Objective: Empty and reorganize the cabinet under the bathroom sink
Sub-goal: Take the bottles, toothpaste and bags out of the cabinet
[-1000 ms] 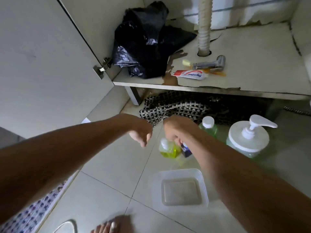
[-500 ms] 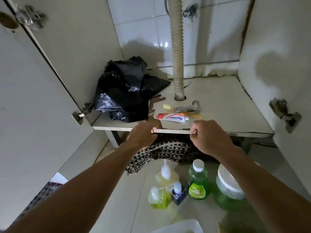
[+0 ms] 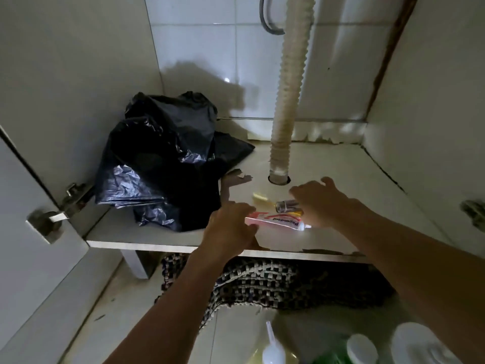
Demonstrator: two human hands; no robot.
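- Dim cabinet floor (image 3: 328,164) below the sink, doors swung wide, white tile at the back.
- Left hand (image 3: 231,227) at centre frame, fingers bent over the flat end of the toothpaste tube (image 3: 275,222); whether pinching it or only touching, cannot tell.
- Right hand (image 3: 322,200) just right of centre, fingers spread and relaxed over the small metal fitting (image 3: 288,206); nothing gripped yet, by the look of it.
- Best to close the left thumb and fingers on the crimped end of the tube and lift straight up, not drag across the chipped board.
- Better to wrap the right fingers round the barrel of the fitting, since round metal probably rolls if nudged.
- Worth scooping the small yellow piece (image 3: 259,197), blurred just left of the fitting, in the same pass.
- Care needed near the ribbed drain hose (image 3: 288,101) rising close behind the right hand.
- Black plastic bag (image 3: 162,158) left of centre, untouched on the board; likely next, and a two-handed lift.
- Bottles (image 3: 273,350) at the bottom edge already out on the floor; room beside them for the small things, short of the woven mat (image 3: 262,282).
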